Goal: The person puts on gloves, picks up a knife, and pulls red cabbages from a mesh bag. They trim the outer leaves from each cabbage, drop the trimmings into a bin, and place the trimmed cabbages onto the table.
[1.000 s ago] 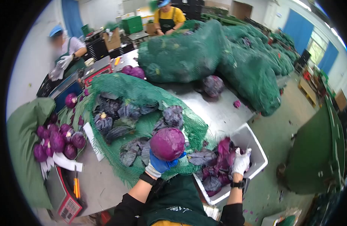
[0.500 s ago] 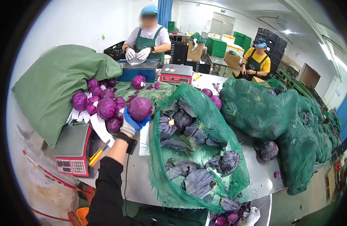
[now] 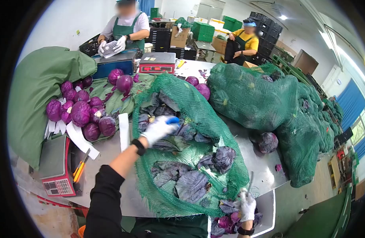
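My left hand, in a white glove with blue fingertips, is over the open green mesh bag, above dark outer leaves and red cabbages; motion smears its fingers. A loose-leaved red cabbage and a large detached leaf lie in the bag's mouth. Low on the right, my white-gloved right hand is closed around what looks like a knife, its thin blade pointing up. Below that hand, a white bin contains purple leaves and trimmings. A peeled purple cabbage rests on the green cloth.
Several peeled cabbages are heaped at left beside a green sack. A scale and orange-handled scissors are at front left. Full mesh bags fill the right. Another scale stands farther back, near two people.
My left hand has let go of the peeled cabbage, now on the green cloth, and moved over the mesh bag. My right hand has risen from the bin. The view has shifted right.
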Tool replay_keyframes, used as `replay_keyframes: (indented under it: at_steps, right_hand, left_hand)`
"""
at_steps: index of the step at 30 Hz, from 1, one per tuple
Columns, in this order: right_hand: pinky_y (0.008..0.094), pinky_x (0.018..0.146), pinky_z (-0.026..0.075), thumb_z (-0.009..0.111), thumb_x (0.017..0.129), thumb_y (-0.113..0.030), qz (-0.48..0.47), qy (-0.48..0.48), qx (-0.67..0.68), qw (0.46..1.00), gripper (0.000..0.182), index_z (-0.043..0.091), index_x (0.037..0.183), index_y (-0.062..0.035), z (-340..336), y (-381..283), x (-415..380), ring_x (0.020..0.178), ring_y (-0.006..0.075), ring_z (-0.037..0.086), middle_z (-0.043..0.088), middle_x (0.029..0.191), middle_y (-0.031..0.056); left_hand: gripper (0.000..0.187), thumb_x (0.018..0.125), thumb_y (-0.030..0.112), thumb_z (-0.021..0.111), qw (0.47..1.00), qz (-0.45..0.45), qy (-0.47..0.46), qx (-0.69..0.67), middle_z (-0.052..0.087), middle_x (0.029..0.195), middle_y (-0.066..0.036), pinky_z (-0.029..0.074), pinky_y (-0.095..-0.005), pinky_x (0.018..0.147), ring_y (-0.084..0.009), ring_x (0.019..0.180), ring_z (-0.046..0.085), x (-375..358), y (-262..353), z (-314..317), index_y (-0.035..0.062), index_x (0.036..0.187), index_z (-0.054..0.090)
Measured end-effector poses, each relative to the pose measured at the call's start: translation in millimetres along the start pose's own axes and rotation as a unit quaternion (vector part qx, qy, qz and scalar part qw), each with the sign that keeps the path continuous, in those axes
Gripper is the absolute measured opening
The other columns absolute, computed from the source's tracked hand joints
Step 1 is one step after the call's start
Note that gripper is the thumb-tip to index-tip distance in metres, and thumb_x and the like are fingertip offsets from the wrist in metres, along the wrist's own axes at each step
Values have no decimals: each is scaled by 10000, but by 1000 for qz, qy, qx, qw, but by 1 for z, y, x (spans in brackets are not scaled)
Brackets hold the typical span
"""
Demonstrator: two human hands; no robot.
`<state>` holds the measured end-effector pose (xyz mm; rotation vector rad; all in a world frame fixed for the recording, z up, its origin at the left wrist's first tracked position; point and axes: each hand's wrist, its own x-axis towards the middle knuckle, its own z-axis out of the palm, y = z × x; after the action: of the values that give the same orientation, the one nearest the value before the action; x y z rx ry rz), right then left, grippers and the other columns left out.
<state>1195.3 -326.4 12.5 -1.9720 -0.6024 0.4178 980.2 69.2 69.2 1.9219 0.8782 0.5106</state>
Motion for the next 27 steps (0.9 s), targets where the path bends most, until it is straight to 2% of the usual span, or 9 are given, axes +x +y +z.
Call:
replay_keyframes:
  at_steps: [3,5,10,13,16,20,23,25,27]
  right_hand:
    - [217,452,421,562,932,-224,50,-93,39,994,257,606,1116,-50,20,-14,-4,491,74,522,579,721,-6]
    - [218,444,422,560,934,-232,90,-127,127,980,255,596,1122,-62,32,-14,-8,495,75,537,575,719,-9]
    - [208,447,422,563,932,-221,127,-123,121,977,237,604,1094,-53,30,13,-17,499,71,548,611,746,2]
    - [206,450,429,560,933,-231,187,-108,134,967,231,616,1065,-51,23,18,-20,501,74,566,637,709,6]
    - [235,434,450,514,949,-290,120,-135,7,983,268,616,1028,-55,21,16,-10,461,112,577,644,643,78]
    - [253,425,423,527,936,-283,-17,-126,11,992,257,608,975,-42,38,0,11,465,118,574,585,578,51]
    - [267,449,438,536,924,-270,117,-140,144,973,223,580,912,-52,54,-59,22,479,123,565,506,552,25]
    - [245,430,427,560,915,-282,109,-195,184,957,235,582,949,-51,71,-69,33,462,116,560,517,565,12]
    - [227,413,417,584,904,-299,119,-186,188,957,267,581,973,-42,100,-69,47,447,108,554,531,577,8]
  left_hand:
    - [767,657,399,760,946,57,97,303,416,1334,-202,439,-408,933,-378,1116,499,26,0,69,204,1340,468]
    - [827,620,399,781,943,-35,82,322,263,1419,-185,395,-504,965,-457,1219,353,44,13,85,295,1358,424]
    - [732,648,350,771,905,-44,125,405,254,1444,-160,378,-573,960,-460,1256,314,49,8,109,336,1311,461]
    - [680,667,288,755,916,31,130,378,299,1408,-168,430,-509,916,-424,1208,369,32,-5,101,342,1290,486]
    - [707,677,181,741,896,97,115,417,310,1365,-183,440,-486,912,-419,1162,389,10,-22,97,356,1304,464]
    - [516,674,138,712,902,197,36,382,439,1245,-185,456,-443,886,-391,1088,475,-22,-18,84,244,1168,606]
    - [388,756,140,655,940,268,149,150,562,1092,-158,475,-380,861,-320,993,570,-18,-9,61,95,1139,612]
    - [254,862,151,573,924,228,258,168,617,952,-126,478,-338,812,-252,898,607,13,-22,46,29,1081,618]
    - [270,918,204,519,999,4,21,-25,642,991,-99,464,-319,831,-195,932,601,42,-39,55,3,1071,616]
